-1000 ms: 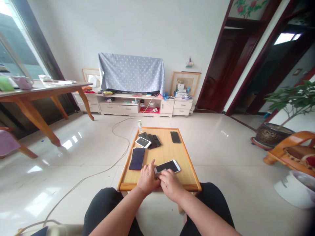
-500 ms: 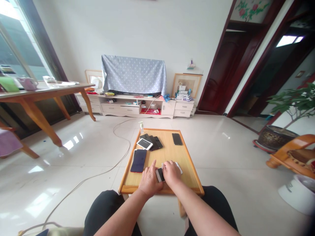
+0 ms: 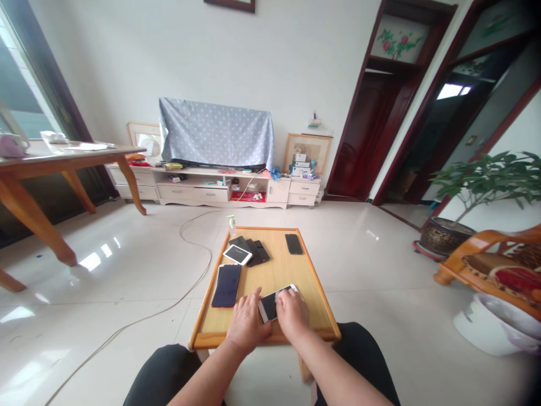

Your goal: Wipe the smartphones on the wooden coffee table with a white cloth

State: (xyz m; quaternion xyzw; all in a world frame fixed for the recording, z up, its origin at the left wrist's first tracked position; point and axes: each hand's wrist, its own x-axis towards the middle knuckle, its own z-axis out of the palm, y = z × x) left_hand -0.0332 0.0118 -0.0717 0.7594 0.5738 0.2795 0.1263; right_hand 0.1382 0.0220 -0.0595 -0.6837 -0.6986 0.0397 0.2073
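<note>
A white-framed phone with a dark screen [image 3: 270, 308] lies slanted on the small wooden table [image 3: 270, 269]. My left hand [image 3: 247, 320] grips its left end, thumb along the near edge and index finger raised. My right hand [image 3: 292, 312] is closed over the middle of the screen, fingers bunched and pressed down. A small pale bit shows at those fingertips; what it is I cannot make out. To the left lies a large dark-blue phone [image 3: 226, 286] on top of another. Behind it a white phone [image 3: 238, 254] rests against several black phones [image 3: 258, 252].
One black phone [image 3: 293, 244] lies at the table's far right. A clear pump bottle [image 3: 232, 225] stands by the far left corner. A cable [image 3: 160, 305] snakes over the floor on the left. A white bucket [image 3: 486, 327] stands to the right, beside a wooden chair [image 3: 469, 254].
My right hand has shifted along the phone's screen, baring more of the screen and its far right corner. My left hand keeps its hold. The whole view has turned slightly right.
</note>
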